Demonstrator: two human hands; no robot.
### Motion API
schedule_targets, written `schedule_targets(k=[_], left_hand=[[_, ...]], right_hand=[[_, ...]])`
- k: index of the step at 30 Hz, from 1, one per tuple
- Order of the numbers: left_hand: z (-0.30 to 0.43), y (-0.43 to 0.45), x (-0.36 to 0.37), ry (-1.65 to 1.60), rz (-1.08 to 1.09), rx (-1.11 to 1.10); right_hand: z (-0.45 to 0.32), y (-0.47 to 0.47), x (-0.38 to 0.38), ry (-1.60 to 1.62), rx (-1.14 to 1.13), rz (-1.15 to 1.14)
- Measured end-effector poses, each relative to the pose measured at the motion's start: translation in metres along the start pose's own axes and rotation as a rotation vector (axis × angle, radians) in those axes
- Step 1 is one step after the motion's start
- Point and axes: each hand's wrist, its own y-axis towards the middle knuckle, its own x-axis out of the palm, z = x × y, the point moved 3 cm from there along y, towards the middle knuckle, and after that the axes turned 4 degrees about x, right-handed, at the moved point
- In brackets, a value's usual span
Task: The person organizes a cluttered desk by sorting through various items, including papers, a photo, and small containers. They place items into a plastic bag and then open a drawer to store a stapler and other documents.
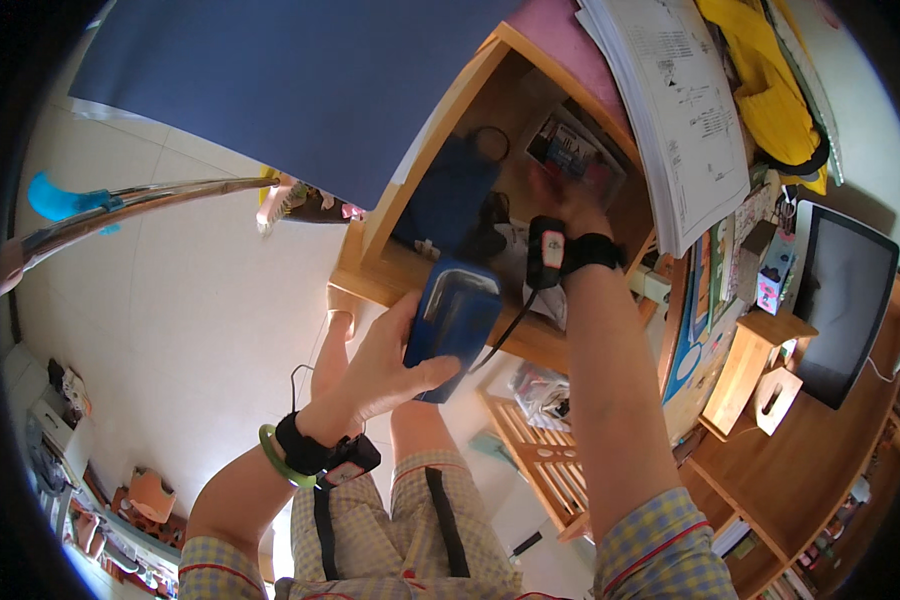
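My left hand (401, 364) grips a blue rectangular case (454, 330) with a shiny top, held just in front of an open wooden compartment (390, 285). Inside that compartment is my right hand (570, 199), blurred by motion and in shadow. It is close to a printed packet or booklet (566, 146) with a picture on it; whether the fingers touch it I cannot tell. A dark blue cloth-like item (446, 191) lies to the left in the compartment, beside a dark ring-shaped item (491, 142). Crumpled white plastic (546, 304) sits near its front edge.
A dark blue sheet or board (270, 82) extends left of the compartment. Printed papers (682, 120) and yellow cloth (776, 90) lie on the right. Beyond are a dark-screened monitor (840, 300) and a wooden desk (765, 480). A slatted wooden rack (536, 465) stands below.
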Motion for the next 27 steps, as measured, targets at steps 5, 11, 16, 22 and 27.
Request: schedule_targets(k=[5, 11, 16, 22, 27], left_hand=[[0.0, -0.009, -0.009, -0.051, 0.037, -0.071], [-0.002, -0.005, -0.006, 0.091, 0.033, -0.027], [0.004, -0.006, -0.001, 0.13, 0.038, -0.075], [0.005, -0.007, 0.001, 0.166, 0.05, -0.082], [0.003, -0.006, 0.001, 0.093, 0.047, -0.061]], right_hand=[[-0.084, -0.073, 0.038, 0.511, 0.567, -0.049], [-0.101, -0.119, 0.05, 0.019, 0.446, -0.348], [-0.08, -0.078, 0.113, -0.204, 0.321, -0.29], [-0.063, -0.047, 0.143, -0.381, 0.177, -0.012], [-0.083, -0.064, 0.146, -0.37, -0.019, -0.035]])
